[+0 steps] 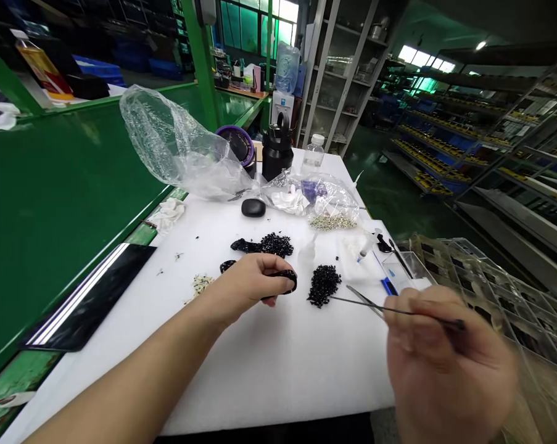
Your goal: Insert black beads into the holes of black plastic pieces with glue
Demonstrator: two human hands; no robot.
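Head view gives me a white tabletop (269,382), a clear compartmented tray (475,280) of dark items, and a clear bag (345,196) containing pale grains. The right hand (445,357) pinches a thin dark rod (366,303), aimed left; the left hand (250,280) grips a glossy black piece (291,277), long axis crosswise, above the tabletop.

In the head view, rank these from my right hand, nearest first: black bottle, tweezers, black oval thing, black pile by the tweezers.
From the right hand:
1. Tweezers, just left
2. Black pile, left of them
3. Black oval thing, farther left
4. Black bottle, far back
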